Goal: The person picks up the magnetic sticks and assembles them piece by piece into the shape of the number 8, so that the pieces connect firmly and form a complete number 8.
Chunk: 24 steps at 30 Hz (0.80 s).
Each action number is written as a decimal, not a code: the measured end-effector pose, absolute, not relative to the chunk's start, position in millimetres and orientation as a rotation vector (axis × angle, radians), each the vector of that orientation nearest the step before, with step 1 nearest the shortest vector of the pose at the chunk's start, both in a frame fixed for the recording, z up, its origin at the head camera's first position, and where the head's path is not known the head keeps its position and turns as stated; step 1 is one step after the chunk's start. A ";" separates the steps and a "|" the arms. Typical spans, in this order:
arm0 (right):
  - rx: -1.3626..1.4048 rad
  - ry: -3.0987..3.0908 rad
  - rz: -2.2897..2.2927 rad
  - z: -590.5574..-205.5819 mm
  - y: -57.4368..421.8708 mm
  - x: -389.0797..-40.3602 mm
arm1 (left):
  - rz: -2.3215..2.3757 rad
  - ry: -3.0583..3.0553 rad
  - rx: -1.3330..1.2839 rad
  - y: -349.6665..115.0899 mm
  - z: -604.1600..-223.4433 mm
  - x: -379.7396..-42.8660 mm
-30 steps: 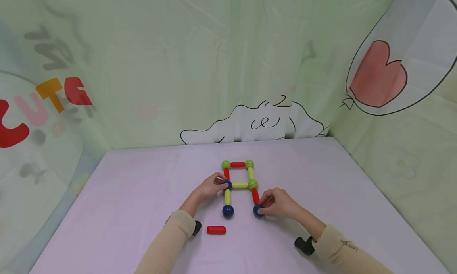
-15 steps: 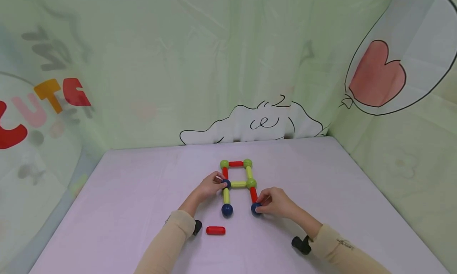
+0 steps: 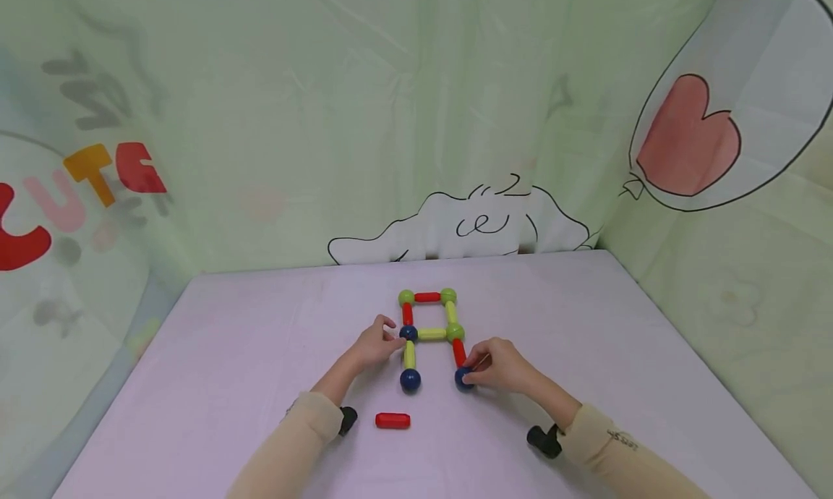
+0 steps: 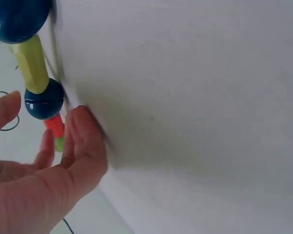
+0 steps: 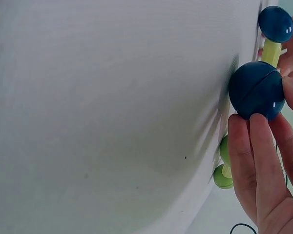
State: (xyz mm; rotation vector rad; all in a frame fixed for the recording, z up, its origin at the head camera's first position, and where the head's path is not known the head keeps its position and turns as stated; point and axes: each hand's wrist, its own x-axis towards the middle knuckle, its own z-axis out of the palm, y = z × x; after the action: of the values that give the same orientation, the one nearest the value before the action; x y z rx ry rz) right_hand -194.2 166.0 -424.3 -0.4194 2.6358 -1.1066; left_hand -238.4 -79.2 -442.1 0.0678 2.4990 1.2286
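A figure of coloured rods and balls lies on the table: a square with green balls [image 3: 448,296] at three corners, a blue ball [image 3: 408,333] at the fourth, and two legs toward me. The left leg is a yellow-green rod [image 3: 409,355] ending in a blue ball [image 3: 410,380]. My left hand [image 3: 377,344] is beside the square's blue corner ball; in the left wrist view its fingers are spread, with a gap to that ball [image 4: 44,100]. My right hand [image 3: 504,369] pinches the blue ball [image 5: 256,90] ending the right leg's red rod [image 3: 459,353] between thumb and fingers.
A loose red rod [image 3: 392,421] lies on the table nearer me, left of the right hand. The pale table [image 3: 260,354] meets printed green curtains [image 3: 293,123] at the back and sides. Black wrist cameras [image 3: 544,441] hang under both sleeves.
My left hand has let go of the square's blue corner ball and drawn slightly left. My right hand keeps its pinch, and the figure has shifted slightly left in the head view.
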 end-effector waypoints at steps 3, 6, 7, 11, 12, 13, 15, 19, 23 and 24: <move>-0.430 2.641 -1.109 -424.3 167.5 -194.1 | 1.123 2.480 0.115 -84.5 -438.0 -229.6; -0.439 2.637 -1.118 -424.4 168.4 -193.9 | 1.070 2.455 0.186 -89.3 -435.2 -219.4; -0.451 2.636 -1.122 -424.7 168.8 -193.7 | 1.060 2.445 0.205 -91.1 -435.4 -215.9; -0.448 2.632 -1.138 -426.8 168.7 -193.4 | 1.008 2.430 0.279 -96.8 -434.3 -202.2; -0.454 2.633 -1.139 -427.8 169.1 -193.6 | 0.990 2.430 0.297 -98.0 -433.8 -199.0; -0.451 2.634 -1.142 -428.5 169.1 -193.7 | 0.974 2.430 0.317 -99.3 -433.3 -196.0; -0.432 2.635 -1.147 -429.9 169.0 -194.2 | 0.947 2.433 0.358 -101.5 -431.7 -190.3; -0.418 2.642 -1.157 -430.0 168.2 -193.3 | 0.918 2.433 0.431 -105.5 -431.4 -180.5; -0.396 2.646 -1.166 -428.8 167.2 -191.5 | 0.924 2.435 0.532 -108.3 -434.5 -172.3; -0.396 2.647 -1.168 -428.9 167.3 -191.3 | 0.923 2.441 0.560 -108.9 -435.3 -170.7</move>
State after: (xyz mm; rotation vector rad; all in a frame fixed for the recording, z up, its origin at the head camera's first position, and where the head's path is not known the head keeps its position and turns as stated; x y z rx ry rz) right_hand -191.3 167.3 -428.9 -0.3957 2.6472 -1.1678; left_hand -170.7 -108.9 -435.3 0.5605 2.4408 0.9229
